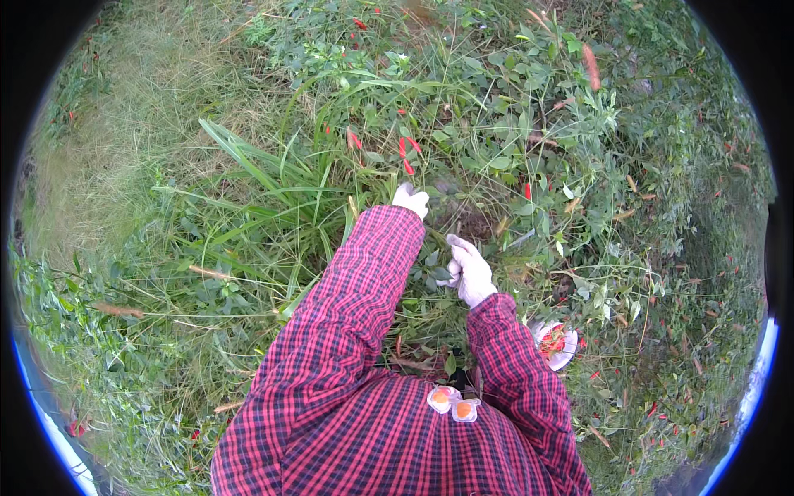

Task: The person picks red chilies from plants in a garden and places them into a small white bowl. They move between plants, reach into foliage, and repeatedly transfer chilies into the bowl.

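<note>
My left hand (410, 199), in a white glove, reaches into chili pepper plants, just below a few ripe red chili peppers (407, 166). Its fingers are mostly turned from view, so any grip on a stem is hidden. Lower and to the right is my right hand (471, 273), also gloved in white, above low leaves and stems. Its fingers are partly curled and spread, with nothing visible between them. Another red chili (528, 191) hangs up and to the right of this hand. Beside my right sleeve stands a white container (566, 358) holding red chilies.
A clump of long-bladed grass (267, 180) grows left of my left hand. Leafy plants with scattered red chilies (360, 24) spread ahead and to the right. Bristly seed heads (591, 67) stick up among them. Dry grass (155, 124) covers the upper left.
</note>
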{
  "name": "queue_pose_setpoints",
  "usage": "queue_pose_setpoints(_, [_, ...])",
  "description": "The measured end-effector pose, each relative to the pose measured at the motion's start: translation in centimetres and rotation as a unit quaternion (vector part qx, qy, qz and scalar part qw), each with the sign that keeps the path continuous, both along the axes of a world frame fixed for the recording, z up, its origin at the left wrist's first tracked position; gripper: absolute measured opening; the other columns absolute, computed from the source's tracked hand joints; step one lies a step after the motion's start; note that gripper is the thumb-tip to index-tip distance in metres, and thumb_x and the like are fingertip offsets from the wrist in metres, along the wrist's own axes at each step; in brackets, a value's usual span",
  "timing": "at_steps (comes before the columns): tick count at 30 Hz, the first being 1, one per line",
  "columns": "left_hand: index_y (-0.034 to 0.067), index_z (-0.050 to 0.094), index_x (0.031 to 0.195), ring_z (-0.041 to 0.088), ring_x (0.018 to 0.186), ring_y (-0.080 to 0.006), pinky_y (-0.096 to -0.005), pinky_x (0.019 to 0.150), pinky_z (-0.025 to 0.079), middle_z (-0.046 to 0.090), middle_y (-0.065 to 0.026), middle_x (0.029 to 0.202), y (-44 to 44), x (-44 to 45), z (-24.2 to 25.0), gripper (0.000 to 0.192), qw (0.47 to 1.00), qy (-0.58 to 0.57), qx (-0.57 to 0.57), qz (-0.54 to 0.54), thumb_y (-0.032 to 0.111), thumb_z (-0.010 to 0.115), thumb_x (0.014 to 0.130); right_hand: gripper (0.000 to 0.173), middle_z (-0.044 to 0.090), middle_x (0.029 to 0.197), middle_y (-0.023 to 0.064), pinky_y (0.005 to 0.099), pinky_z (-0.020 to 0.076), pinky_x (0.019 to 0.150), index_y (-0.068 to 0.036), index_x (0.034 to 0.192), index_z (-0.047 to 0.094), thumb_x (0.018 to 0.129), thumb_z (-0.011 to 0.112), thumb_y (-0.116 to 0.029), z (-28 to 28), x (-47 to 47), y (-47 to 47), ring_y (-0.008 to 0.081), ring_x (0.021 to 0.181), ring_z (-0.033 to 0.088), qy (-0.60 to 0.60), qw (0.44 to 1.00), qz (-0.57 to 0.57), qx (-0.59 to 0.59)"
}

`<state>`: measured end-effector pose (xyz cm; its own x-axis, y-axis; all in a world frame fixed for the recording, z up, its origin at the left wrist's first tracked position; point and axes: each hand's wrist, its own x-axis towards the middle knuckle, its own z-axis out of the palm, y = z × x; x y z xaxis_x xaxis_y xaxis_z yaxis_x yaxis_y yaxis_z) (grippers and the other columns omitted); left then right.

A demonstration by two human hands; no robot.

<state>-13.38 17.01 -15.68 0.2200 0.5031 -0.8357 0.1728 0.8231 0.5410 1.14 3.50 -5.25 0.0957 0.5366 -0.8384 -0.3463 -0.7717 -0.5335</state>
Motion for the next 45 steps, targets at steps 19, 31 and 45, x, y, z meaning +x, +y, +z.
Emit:
queue_pose_setpoints(19, [0.007,0.056,0.134,0.064,0.101,-0.0138,-0.0296,0.087,0.053,0.070,-0.0058,0.105,-11.7,9.2,10.5,0.036,0.886,-0.039,0.386,-0.255,0.026,0.047,0.105,0.022,0.062,0.075,-0.0005,0.0184,0.0451,0.052,-0.006,0.110,0.061,0.098,0.065,-0.024,8.8,5.7,-3.5,0.0050,0.057,0.053,-0.078,0.942,-0.203,0.256])
queue_pose_setpoints(31, [0.004,0.055,0.137,0.062,0.099,-0.0148,-0.0297,0.091,0.047,0.068,-0.0043,0.100,-11.6,9.4,12.3,0.035,0.919,-0.267,0.253,-0.140,0.018,0.045,0.106,0.038,0.071,0.083,0.0042,0.0281,0.0522,0.062,-0.007,0.115,0.064,0.092,0.068,-0.036,8.6,8.2,-2.8,0.0160,0.066,0.067,-0.183,0.971,-0.025,0.154])
queue_pose_setpoints(45, [0.006,0.053,0.134,0.061,0.112,-0.0174,-0.0294,0.095,0.051,0.062,-0.0104,0.124,-10.7,11.0,13.6,0.032,0.943,-0.244,0.019,0.226,0.012,0.043,0.104,0.025,0.070,0.086,0.0056,0.0283,0.0548,0.053,-0.004,0.112,0.058,0.099,0.063,-0.025,6.7,7.1,-3.6,0.0135,0.057,0.063,-0.031,0.936,-0.294,0.189])
